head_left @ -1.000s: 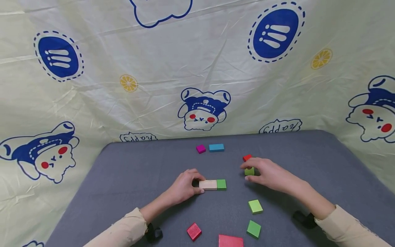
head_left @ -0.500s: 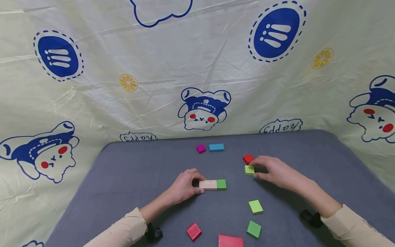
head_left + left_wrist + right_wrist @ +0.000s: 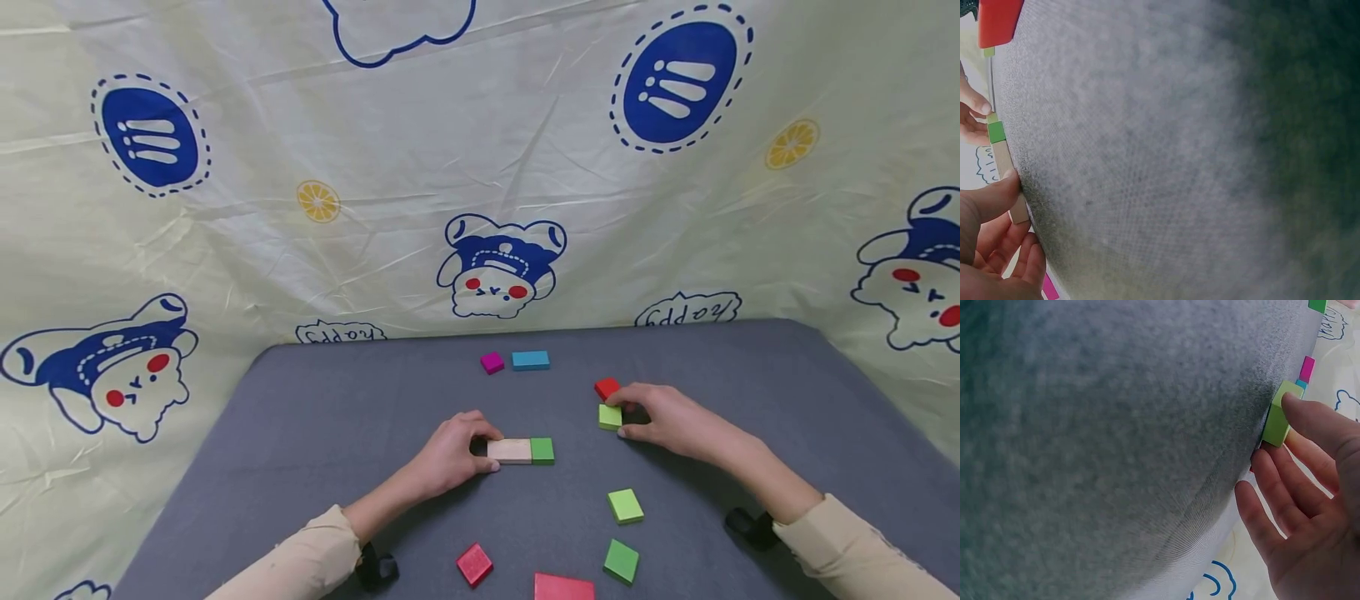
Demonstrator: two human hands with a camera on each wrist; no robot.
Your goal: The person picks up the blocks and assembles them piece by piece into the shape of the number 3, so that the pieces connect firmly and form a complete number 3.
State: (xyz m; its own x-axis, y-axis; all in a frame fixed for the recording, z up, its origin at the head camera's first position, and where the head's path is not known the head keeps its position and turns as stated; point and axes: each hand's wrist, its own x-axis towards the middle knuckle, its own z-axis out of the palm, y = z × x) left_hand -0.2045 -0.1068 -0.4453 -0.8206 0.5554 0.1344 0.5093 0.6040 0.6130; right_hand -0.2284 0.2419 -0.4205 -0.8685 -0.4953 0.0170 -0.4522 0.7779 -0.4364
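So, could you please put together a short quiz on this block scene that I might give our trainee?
1. True or false: the pale wooden block lies end to end with a green block.
2. Which block does the right grip hold?
3. Fill in the blank: in the head view, just left of the blue rectangular block lies a ____ block.

Key: 1. True. 2. The lime-green block. 3. Magenta, as in the magenta block.
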